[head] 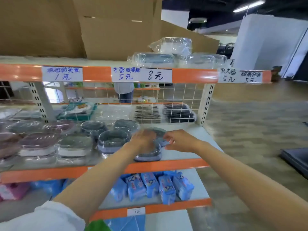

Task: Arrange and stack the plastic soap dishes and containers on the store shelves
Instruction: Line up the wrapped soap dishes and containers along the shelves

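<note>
I am working at the middle shelf [191, 162], both arms reaching in. My left hand [144, 139] is resting, fingers spread and roughly flat, on top of a wrapped blue-grey soap dish [148, 155] sitting at the shelf's front edge. My right hand [179, 140] is pinching the near rim of a second wrapped dish [158, 132], which is lying just behind the first and appears tilted against it; motion blur is making the exact finger contact hard to read. To the left, more blue-grey dishes [113, 140] are standing in rows, then stacks of clear and purple ones [40, 144]. Judgement: I am seating the rear dish onto or beside the front one. Risks noted: the front dish is sitting right at the orange lip, so any forward push from my left hand could be sliding it off the shelf; the plastic film is looking slick, so the pinched rim could be slipping free; a crooked stack could be toppling into its neighbours.
</note>
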Demonstrator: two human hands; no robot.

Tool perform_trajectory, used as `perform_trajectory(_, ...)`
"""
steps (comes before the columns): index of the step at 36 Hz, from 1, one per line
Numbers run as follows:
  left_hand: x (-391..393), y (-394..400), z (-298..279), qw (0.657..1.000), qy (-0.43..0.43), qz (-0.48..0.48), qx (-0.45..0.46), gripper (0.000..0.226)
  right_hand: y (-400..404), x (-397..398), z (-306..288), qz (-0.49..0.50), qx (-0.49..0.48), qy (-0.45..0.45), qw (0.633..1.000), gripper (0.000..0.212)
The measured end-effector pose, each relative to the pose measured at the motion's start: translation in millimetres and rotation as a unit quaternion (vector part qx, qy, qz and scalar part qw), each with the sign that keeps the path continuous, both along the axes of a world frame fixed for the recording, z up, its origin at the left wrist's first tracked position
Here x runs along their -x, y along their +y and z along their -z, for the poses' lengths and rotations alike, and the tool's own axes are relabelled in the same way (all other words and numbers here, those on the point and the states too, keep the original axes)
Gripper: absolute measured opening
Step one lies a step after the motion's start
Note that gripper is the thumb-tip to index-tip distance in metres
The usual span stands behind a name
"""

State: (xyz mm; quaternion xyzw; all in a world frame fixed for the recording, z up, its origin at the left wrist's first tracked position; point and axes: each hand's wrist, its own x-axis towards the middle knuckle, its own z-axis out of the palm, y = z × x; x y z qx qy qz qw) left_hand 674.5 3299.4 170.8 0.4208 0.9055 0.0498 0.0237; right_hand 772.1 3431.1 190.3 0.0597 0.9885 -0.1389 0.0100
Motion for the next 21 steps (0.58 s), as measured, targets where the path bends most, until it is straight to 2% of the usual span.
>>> perform_trajectory(5, -24.4, -12.9, -49.8, 0.993, 0.059, 0.026, -0.104, 0.023, -14.9, -33.6, -40.8, -0.029, 0.001, 0.071, 0.997, 0.037)
perform_trajectory(9, -39.1, -16.2, -90.6, 0.975, 0.103, 0.052, -0.188, 0.015, -19.8, -52.5, -76.5, -0.048, -0.027, 0.116, 0.992, 0.037)
perform_trajectory(15, -47.2, -18.9, -156.8, 0.941, 0.180, 0.084, -0.275, 0.017, -19.2, -59.3, -137.6, -0.054, -0.075, 0.190, 0.978, 0.036)
perform_trajectory(21, -25.0, -18.5, -217.7, 0.915, 0.233, 0.081, -0.319, 0.018, -6.8, -46.5, -189.7, -0.038, -0.083, 0.260, 0.961, 0.042)
